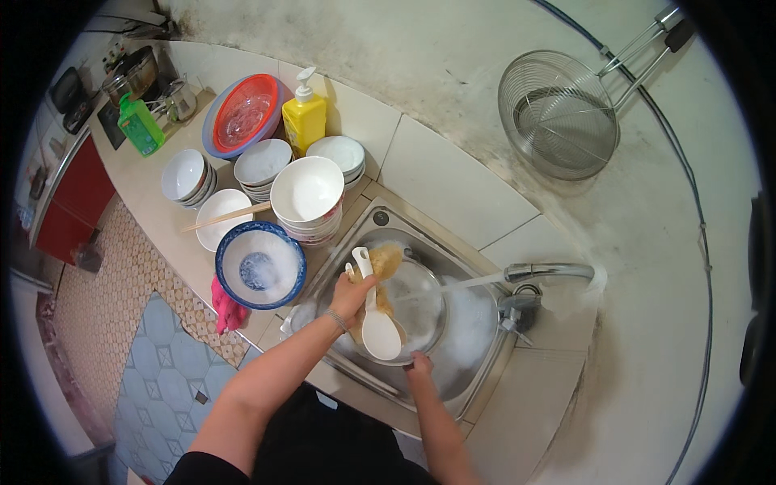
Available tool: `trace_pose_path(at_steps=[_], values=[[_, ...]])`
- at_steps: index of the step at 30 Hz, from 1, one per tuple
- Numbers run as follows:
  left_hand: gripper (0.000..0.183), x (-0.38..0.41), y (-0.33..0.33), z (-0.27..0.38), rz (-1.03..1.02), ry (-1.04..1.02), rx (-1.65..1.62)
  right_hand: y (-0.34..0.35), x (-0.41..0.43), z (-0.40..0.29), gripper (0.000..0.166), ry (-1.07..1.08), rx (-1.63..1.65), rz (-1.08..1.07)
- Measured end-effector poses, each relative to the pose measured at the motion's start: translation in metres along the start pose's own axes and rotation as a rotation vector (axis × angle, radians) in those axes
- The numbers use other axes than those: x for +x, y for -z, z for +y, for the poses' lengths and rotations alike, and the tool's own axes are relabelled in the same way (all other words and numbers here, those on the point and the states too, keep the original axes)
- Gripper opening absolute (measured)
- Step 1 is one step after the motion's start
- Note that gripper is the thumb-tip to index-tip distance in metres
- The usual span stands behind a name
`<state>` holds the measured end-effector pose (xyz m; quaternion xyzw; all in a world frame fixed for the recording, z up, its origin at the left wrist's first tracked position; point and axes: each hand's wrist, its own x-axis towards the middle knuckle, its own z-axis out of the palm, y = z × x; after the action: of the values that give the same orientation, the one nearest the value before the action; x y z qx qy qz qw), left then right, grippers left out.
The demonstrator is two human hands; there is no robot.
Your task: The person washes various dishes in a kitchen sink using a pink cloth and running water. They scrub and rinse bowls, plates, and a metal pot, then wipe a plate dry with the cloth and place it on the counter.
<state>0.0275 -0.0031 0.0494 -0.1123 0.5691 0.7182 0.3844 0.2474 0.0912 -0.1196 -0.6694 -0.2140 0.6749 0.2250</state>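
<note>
My left hand [353,298] is closed around white ladle-like spoons [382,336] and a tan scrubber [386,262], possibly a loofah. These hang over a round metal basin [418,297] in the stainless-steel sink [394,388]. The fingers of my right hand [419,362] grip the basin's near rim. Water streams from the chrome faucet [548,272] into the basin. White suds [470,330] float in the sink on the basin's right side. The spoons overlap, so their exact number is hard to tell.
Left of the sink stand a blue-rimmed bowl [260,265] with suds, stacked white bowls [307,191] and wooden chopsticks [227,217]. Behind them are a yellow pump bottle [305,118] and a red plastic basin [247,113]. A pink cloth [227,309] hangs over the counter edge. Wire strainers [561,118] hang on the wall.
</note>
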Motion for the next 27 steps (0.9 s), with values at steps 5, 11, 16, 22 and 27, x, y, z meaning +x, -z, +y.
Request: trace_pose_path(at_steps=[5,11,16,22,27], values=[[0.041,-0.010,-0.002,0.013,-0.109,0.073,-0.081,0.025,0.006,-0.026,0.015,0.168,-0.084,0.102],[0.043,0.014,0.015,0.004,-0.221,0.125,-0.168,0.008,-0.057,-0.062,0.008,0.187,-0.215,0.126],[0.039,0.015,0.013,0.023,-0.247,0.149,-0.185,-0.012,-0.091,-0.071,0.009,0.266,-0.221,0.207],[0.034,0.017,0.015,0.038,-0.329,0.173,-0.190,-0.021,-0.096,-0.075,0.007,0.501,-0.452,0.204],[0.035,0.017,0.019,0.039,-0.298,0.228,-0.224,-0.029,-0.115,-0.087,0.009,0.845,-0.955,0.298]])
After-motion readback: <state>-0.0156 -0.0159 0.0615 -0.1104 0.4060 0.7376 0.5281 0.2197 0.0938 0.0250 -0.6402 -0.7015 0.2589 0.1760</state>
